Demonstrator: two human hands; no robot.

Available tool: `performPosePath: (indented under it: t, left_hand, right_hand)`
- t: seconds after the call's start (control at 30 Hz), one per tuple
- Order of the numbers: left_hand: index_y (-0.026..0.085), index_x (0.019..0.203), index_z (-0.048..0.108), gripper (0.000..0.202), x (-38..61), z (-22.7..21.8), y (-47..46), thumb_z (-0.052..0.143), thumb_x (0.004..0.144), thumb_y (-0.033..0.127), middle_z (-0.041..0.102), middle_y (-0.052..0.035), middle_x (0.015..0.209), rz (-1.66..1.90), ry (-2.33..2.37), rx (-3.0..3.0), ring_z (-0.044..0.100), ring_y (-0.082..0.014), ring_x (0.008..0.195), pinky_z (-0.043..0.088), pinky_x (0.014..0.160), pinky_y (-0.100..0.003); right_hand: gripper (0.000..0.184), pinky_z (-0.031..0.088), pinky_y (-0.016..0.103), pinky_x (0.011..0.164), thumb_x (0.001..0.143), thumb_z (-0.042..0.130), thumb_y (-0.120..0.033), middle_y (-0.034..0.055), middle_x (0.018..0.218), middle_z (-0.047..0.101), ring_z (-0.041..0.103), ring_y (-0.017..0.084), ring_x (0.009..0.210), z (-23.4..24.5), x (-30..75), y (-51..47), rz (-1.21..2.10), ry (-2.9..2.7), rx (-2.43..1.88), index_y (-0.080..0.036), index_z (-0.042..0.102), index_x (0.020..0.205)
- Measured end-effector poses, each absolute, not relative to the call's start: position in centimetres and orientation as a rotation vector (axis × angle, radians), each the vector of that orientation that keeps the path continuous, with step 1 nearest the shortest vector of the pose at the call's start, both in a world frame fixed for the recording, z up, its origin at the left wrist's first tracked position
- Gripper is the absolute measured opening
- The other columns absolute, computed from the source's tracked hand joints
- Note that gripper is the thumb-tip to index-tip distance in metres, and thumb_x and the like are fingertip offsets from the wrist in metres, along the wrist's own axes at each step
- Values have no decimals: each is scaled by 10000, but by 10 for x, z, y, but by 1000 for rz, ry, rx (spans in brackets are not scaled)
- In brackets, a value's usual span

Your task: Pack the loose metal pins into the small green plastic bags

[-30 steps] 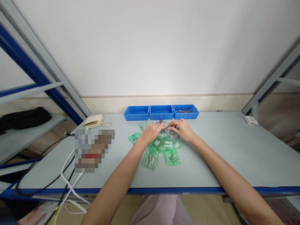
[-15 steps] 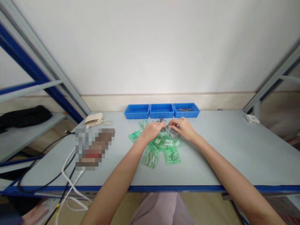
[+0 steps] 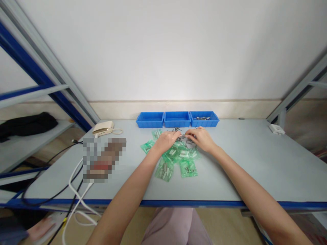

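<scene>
Thin silvery metal pins [image 3: 182, 139] lie loose at twelve o'clock between my left hand [image 3: 167, 140] and right hand [image 3: 201, 139], each grip half-curled around I cannot tell what; the blue plastic tray [image 3: 205, 124] at one o'clock has some, many seemingly left.

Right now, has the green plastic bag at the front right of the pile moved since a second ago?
No. Judged against the table's straight blue front edge, that green plastic bag hasn't moved; only the camera view shifted.
</scene>
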State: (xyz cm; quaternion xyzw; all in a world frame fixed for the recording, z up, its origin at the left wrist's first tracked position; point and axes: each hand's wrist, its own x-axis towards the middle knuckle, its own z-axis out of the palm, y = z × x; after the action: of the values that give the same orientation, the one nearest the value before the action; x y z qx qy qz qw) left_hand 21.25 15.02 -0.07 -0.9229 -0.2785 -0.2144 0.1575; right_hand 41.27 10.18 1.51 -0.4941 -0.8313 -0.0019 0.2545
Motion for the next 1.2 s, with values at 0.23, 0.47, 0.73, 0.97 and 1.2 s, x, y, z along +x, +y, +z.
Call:
performPosePath:
  t: [0.23,0.47,0.73,0.97,1.2]
  left_hand:
    - [155,937,558,243,213,-1,150,361,964,295,656,-42,742,-618,-780,-2633,643,-166,712,417,611,-246]
    - [149,883,563,294,213,-1,150,326,972,299,641,-49,702,-628,-807,-2649,633,-168,689,420,613,-250]
    - [151,916,559,276,213,0,149,327,973,290,649,-43,720,-611,-791,-2641,637,-162,702,413,614,-244]
    - [150,919,581,354,212,1,151,292,978,345,664,-63,742,-669,-987,-2624,629,-163,690,410,625,-246]
    - [174,851,590,416,201,7,161,238,985,351,672,-50,685,-737,-1410,-2382,625,-152,628,355,556,-230]
  right_hand:
    - [365,289,297,734,957,333,-386,41,837,701,599,174,754,15,413,102,-28,-2290,-1390,-199,639,885]
    - [306,297,289,731,944,381,-374,36,845,701,601,166,746,15,413,102,-38,-2269,-1337,-202,629,903]
    - [316,297,295,737,946,371,-386,31,837,701,598,168,732,15,413,102,-22,-2279,-1371,-201,626,920]
    - [345,290,296,731,949,362,-381,37,824,704,602,171,750,14,415,104,-74,-2254,-1381,-202,647,877]
    - [402,293,328,716,936,360,-418,94,947,690,576,224,873,21,463,149,-339,-1868,-1666,-189,686,881]
